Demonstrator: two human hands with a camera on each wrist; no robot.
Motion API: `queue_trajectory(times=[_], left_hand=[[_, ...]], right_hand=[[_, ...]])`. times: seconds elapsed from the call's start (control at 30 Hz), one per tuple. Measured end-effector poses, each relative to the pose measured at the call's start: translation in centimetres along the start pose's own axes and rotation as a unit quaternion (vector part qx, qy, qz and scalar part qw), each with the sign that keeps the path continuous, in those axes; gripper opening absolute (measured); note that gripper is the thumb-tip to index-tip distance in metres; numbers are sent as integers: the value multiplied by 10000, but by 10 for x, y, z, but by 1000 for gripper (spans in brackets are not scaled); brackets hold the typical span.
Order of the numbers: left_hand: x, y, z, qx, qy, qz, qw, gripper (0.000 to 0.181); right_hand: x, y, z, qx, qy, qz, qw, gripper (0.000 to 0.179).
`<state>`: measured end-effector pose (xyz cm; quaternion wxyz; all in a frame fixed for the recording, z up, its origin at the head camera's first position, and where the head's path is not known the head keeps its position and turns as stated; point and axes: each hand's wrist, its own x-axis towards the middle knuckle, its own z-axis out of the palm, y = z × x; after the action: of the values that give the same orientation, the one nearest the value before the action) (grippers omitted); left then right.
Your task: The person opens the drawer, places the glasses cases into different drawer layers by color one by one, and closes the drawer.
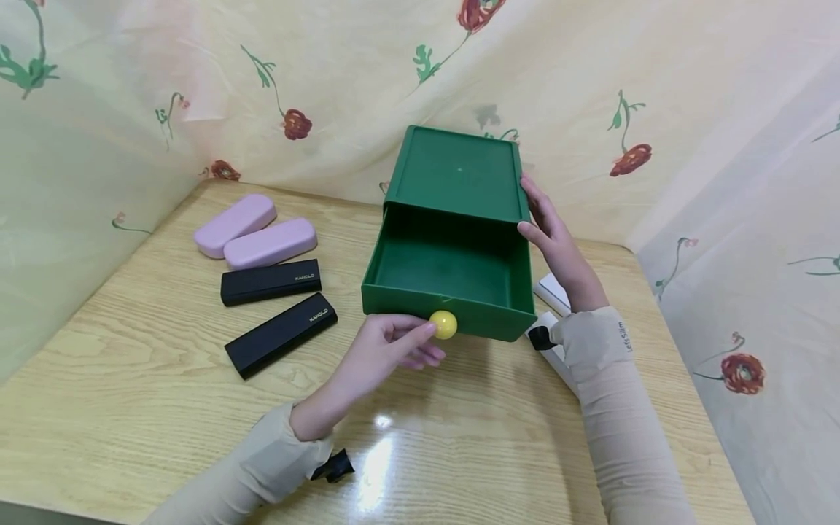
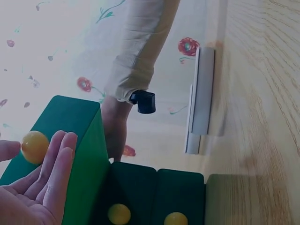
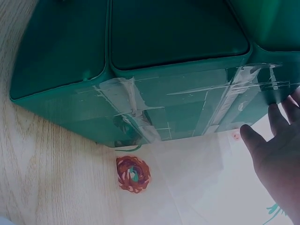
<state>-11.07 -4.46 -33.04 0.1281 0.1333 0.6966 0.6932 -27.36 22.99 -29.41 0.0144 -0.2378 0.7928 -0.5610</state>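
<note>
A green drawer cabinet (image 1: 459, 171) stands on the table with its top drawer (image 1: 400, 300) pulled well out; the drawer's bare floor shows. At the drawer's front, my left hand (image 1: 374, 350) pinches the round yellow knob (image 1: 443, 325) between thumb and fingers. My right hand (image 1: 564, 255) lies against the cabinet's right side, fingers spread along the upper edge. In the left wrist view, two lower drawers (image 2: 133, 185) are pushed in, each with its own yellow knob (image 2: 119, 214). Clear tape (image 3: 187, 103) runs over the cabinet's side in the right wrist view.
Two lilac cases (image 1: 270, 244) and two black cases (image 1: 282, 334) marked KANOLD lie left of the cabinet on the wooden table (image 1: 164, 408). Flat white boxes (image 1: 554, 293) lie to its right, partly behind my right forearm. A flowered curtain (image 1: 367, 95) hangs behind.
</note>
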Motion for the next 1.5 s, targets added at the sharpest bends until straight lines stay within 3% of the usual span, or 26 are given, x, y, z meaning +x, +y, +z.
queue_trajectory(times=[0.27,0.5,0.73,0.87,1.0,1.2,1.37,1.5], left_hand=[[-4,0,-9,-93,-49,-84,9999,33],[-12,-1,-25,56,-12,-129,9999,33],[-19,1,-45,337,189,3,9993,30],[-22,2,-57,678,229,-75,9974,31],[-24,1,-66,1164,231,-148,9928,30],[-27,-4,-75,1791,289,3,9834,25],[-30,-9,-81,2310,466,59,9718,22],[-33,-11,-86,2836,549,53,9574,23]], right_hand=[[1,-1,0,27,-19,33,10000,62],[1,-2,1,49,-44,-17,10000,62],[1,-2,0,61,-44,12,10000,61],[1,-2,-1,105,-54,3,9999,61],[2,-2,-1,92,-64,10,9999,61],[2,-2,-1,49,-44,112,9999,61],[1,-1,0,-22,-57,141,9999,61],[-1,-2,0,-101,-70,107,9999,61]])
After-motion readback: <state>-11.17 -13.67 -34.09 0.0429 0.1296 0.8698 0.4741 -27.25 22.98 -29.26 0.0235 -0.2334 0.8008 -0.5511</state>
